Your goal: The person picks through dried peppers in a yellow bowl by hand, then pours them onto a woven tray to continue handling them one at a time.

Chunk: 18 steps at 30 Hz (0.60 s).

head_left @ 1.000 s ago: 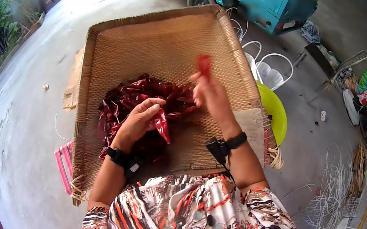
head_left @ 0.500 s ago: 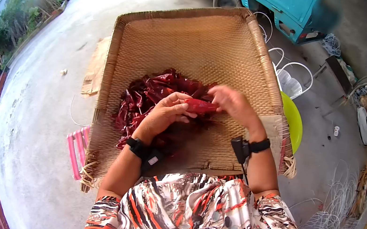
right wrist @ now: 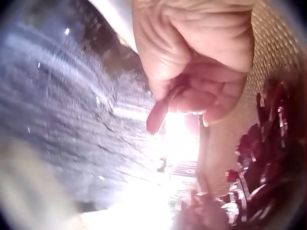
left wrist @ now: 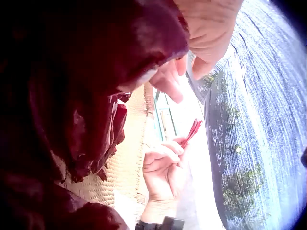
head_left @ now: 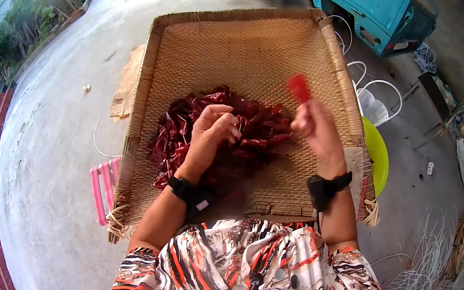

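Note:
My right hand (head_left: pixel 319 128) is raised over the right side of a big woven basket (head_left: pixel 285 51), gripping a red dried chili pepper (head_left: pixel 298 88) that points up and away from the body. In the left wrist view the same pepper (left wrist: pixel 193 133) sticks out past the fingertips. Above the pile of dark red dried chili peppers (head_left: pixel 260 119), my left hand (head_left: pixel 209 138) hovers with its fingers loosely bent and no pepper showing between them. Large, dark peppers (left wrist: pixel 91 120) fill the near part of the left wrist view, partly covering that hand's fingers.
A lime-green basin (head_left: pixel 379 158) and white baskets (head_left: pixel 374 109) stand right of the woven basket. A pink striped stool (head_left: pixel 102 188) is at its left. Beyond it is a turquoise cart (head_left: pixel 366 12). White wire coils (head_left: pixel 417 269) lie on the floor at right.
Half a second ago both hands met at a red pepper over the pile. They have since parted, and the right hand has lifted a pepper up and to the right. The head view has shifted slightly.

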{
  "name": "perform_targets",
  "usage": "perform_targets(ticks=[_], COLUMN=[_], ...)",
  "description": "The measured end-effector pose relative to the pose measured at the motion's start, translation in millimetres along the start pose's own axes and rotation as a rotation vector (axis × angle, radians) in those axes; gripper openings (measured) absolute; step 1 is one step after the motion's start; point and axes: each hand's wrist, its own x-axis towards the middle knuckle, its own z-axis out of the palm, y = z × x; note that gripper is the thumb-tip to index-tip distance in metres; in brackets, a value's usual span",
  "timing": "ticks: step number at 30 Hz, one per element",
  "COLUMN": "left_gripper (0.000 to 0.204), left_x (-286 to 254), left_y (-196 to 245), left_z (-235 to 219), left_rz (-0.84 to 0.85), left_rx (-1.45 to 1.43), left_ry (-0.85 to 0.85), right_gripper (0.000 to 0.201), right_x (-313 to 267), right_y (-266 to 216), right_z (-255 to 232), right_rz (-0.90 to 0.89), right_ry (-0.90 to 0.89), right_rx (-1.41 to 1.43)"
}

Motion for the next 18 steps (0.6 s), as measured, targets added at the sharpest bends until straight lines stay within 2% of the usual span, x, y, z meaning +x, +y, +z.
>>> perform_targets(ticks=[2, 4, 5, 6, 8, 9, 12, 14, 16, 18], left_gripper=[0.018, 0.017, 0.017, 0.019, 0.025, 0.025, 0.026, 0.026, 0.025, 0.023], left_x=[-0.1, 1.4, 0.6, -3.4, -1.0, -2.5, -5.9, -4.7, -1.0, 1.4], left_y=[-2.7, -10.3, -7.2, 2.4, -1.7, -1.0, 1.1, -0.3, -5.0, -5.2], left_z=[-0.1, -1.0, -0.5, 5.4, 2.5, 3.0, 3.6, 1.1, -2.9, -3.7], left_rz=[0.112, 0.244, 0.335, 0.255, 0.482, 0.488, 0.487, 0.457, 0.474, 0.450], left_rx=[0.229, 0.497, 0.770, 0.898, 1.220, 1.261, 1.362, 1.399, 1.322, 1.228], left_ry=[0.028, -0.070, -0.137, -0.186, -0.288, -0.286, -0.290, -0.297, -0.269, -0.226], right_gripper=[0.018, 0.022, 0.024, 0.027, 0.029, 0.031, 0.035, 0.034, 0.032, 0.028], right_x=[3.7, -1.4, -4.8, -7.8, -17.2, -20.0, -22.6, -16.2, -7.3, -10.2], right_y=[-18.3, -42.9, -50.3, -56.4, -67.7, -70.5, -69.5, -59.5, -44.7, -31.8], right_z=[-18.6, -38.1, -50.7, -61.7, -77.4, -78.6, -80.2, -78.0, -53.8, -17.4], right_rz=[-0.077, -0.191, -0.267, -0.343, -0.430, -0.477, -0.379, -0.295, -0.213, -0.138], right_ry=[0.098, 0.061, 0.033, 0.007, -0.009, -0.017, 0.019, 0.046, 0.075, 0.116], right_rx=[0.398, 0.655, 0.737, 0.820, 0.873, 0.900, 0.934, 0.703, 0.417, -0.218])
